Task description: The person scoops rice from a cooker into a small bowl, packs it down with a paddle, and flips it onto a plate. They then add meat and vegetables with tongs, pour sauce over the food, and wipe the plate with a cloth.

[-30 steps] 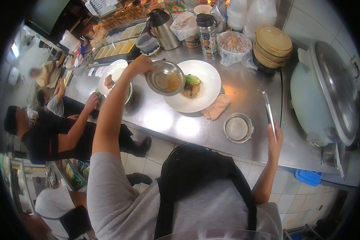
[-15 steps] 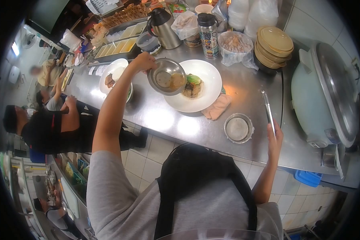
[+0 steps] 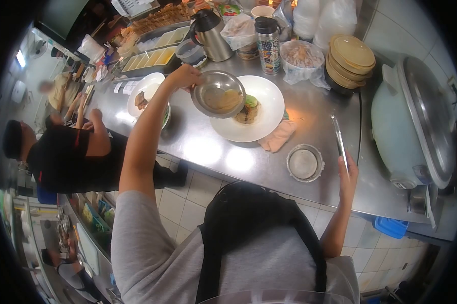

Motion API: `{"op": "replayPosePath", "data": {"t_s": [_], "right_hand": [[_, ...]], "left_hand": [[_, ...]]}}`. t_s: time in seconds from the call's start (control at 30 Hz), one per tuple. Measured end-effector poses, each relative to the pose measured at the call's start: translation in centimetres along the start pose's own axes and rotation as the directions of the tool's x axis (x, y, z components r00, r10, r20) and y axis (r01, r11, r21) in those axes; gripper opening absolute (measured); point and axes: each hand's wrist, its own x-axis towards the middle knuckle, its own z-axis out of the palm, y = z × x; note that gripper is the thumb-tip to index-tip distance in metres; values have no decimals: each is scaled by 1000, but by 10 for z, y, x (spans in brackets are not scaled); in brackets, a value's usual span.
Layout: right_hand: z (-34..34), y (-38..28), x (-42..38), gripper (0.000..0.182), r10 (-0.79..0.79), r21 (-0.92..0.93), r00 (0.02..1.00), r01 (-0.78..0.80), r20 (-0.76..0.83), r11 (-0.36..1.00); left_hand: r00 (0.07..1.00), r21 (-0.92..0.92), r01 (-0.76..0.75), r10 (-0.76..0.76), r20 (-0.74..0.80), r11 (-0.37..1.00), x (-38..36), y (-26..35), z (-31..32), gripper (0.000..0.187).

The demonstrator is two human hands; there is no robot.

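Observation:
My left hand (image 3: 186, 77) grips the rim of a metal bowl (image 3: 206, 95), which is tilted over the left side of a wide white plate (image 3: 270, 109). Brownish liquid lies in the bowl's lower right part. On the plate sit noodle-like food (image 3: 248, 115) and a green leafy vegetable (image 3: 251, 101), partly covered by the bowl. Over at the right, my right hand (image 3: 347, 175) is closed around metal tongs (image 3: 338, 134), their tips pointing away from me. Between that hand and the plate, a small round metal dish (image 3: 304, 163) rests on the steel counter.
A pink cloth (image 3: 277, 136) lies by the plate. Behind stand a steel jug (image 3: 212, 38), a patterned tumbler (image 3: 268, 48), bagged containers and stacked tan bowls (image 3: 347, 61). A large cooker (image 3: 408, 121) is at right. Co-workers (image 3: 68, 152) stand at left beside another plate (image 3: 151, 83).
My left hand has shifted the metal bowl slightly right, further over the plate, and its tilt has changed a little. My right hand and the tongs have barely moved.

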Motion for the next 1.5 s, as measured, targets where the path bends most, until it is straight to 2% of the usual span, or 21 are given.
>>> {"op": "replayPosePath", "data": {"t_s": [0.13,0.23,0.3,0.33,0.4,0.47,0.53,0.6,0.7,0.8,1.03,1.13,1.2,1.23,1.3,1.43,1.5], "right_hand": [[1,0,0,46,32,-13,999,-32,2,999],[3,3,3,45,-31,-3,1000,31,5,1000],[12,-7,4,43,-179,-126,984,180,21,976],[20,-15,7,43,-179,-126,984,180,21,976],[47,-36,15,41,-310,-135,942,327,129,935],[84,-77,9,38,-501,-420,845,531,189,736],[122,-102,7,38,-541,-471,771,635,337,612],[156,-107,8,29,-609,-590,658,725,443,355],[195,-108,9,23,-546,-648,698,687,463,329],[204,-107,15,18,-576,-686,687,673,443,277],[189,-113,28,19,-521,-690,731,647,440,326],[181,-115,29,18,-462,-654,744,658,484,374],[175,-121,24,19,-551,-589,763,629,339,508],[175,-121,23,19,-551,-589,762,629,340,507],[177,-118,21,21,-529,-659,744,641,408,393],[176,-104,30,22,-517,-621,765,629,385,468],[175,-109,25,19,-608,-582,723,661,328,474]], "left_hand": [[999,-140,9,-2,49,990,1,-9,2,25],[998,-207,-9,22,61,978,1,-18,2,25],[999,-214,-24,32,36,977,-1,-21,3,25],[999,-214,-24,32,36,976,-2,-21,4,25],[998,-215,-57,54,-20,975,-5,-22,5,25],[996,-180,-80,70,-62,980,-2,-23,9,22],[990,-148,-107,91,-108,983,1,-22,12,19],[993,-157,-104,94,-73,982,-2,-20,14,19],[991,-188,-117,103,-82,975,-3,-20,17,16],[993,-201,-115,104,-63,973,-8,-21,17,16],[996,-120,-84,79,-47,989,-14,-34,4,16],[994,-196,-103,96,-47,975,-15,-38,-6,18],[986,-252,-115,79,-147,961,-22,-34,-10,11],[986,-253,-114,79,-148,961,-21,-36,-12,11],[992,-411,-124,109,-59,903,-18,-41,-15,10],[990,-336,-131,108,-86,933,-18,-38,-10,15],[991,-378,-127,100,-90,917,-19,-38,-2,16]]}}
